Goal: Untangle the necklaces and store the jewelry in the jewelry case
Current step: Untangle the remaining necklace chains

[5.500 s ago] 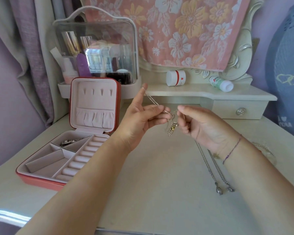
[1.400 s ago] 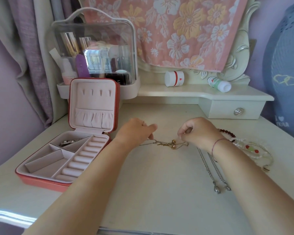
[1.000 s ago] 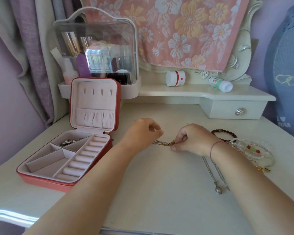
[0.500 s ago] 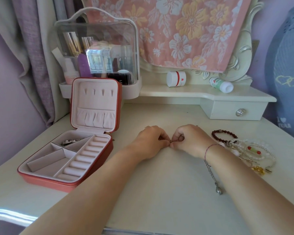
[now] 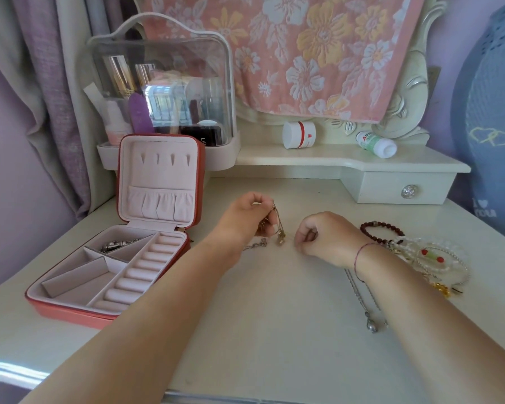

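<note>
**Cream dressing table (image 5: pixel 274 339), case open at left**

The open jewelry case (image 5: pixel 70 312) holds one silver piece (image 5: pixel 115 245) in its rear compartment. The left hand (image 5: pixel 245 220) pinches the gold necklace (image 5: pixel 280 230) just above the tabletop. The right hand (image 5: pixel 322 237) curls beside it, grip unclear. Silver chains (image 5: pixel 362 300) pass under that wrist, with bracelets (image 5: pixel 420 255) beyond.

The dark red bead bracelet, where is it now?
Head view: the bracelet lies on the table, right side, beyond the right hand, beside clear beads.

Free over bare tabletop (image 5: pixel 260 330) at six o'clock; blocked at nine by jewelry case (image 5: pixel 70 312), three by bracelets (image 5: pixel 430 255), twelve by shelf (image 5: pixel 333 160).
</note>
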A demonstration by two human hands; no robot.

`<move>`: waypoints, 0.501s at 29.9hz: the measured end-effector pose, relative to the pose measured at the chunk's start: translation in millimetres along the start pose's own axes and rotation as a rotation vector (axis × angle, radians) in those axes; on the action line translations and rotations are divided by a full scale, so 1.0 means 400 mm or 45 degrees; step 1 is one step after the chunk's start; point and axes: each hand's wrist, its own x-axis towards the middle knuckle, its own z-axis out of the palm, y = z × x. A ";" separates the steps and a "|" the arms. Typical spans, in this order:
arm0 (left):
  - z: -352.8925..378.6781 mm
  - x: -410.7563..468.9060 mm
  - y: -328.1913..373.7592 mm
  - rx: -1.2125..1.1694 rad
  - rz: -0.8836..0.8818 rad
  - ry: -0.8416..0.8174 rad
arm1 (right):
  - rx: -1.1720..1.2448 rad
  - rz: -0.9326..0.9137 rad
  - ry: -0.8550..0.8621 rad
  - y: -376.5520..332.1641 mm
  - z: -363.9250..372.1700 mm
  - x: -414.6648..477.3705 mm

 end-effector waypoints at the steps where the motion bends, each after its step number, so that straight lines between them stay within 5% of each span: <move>1: -0.001 -0.002 0.004 -0.022 0.021 -0.028 | 0.015 -0.003 0.004 0.000 0.000 0.001; 10: -0.016 -0.009 0.024 -0.283 0.111 -0.256 | 0.766 -0.020 -0.058 -0.040 0.001 -0.012; 15: -0.024 0.002 0.024 -0.140 -0.009 0.025 | 1.089 0.127 -0.190 -0.045 -0.022 -0.017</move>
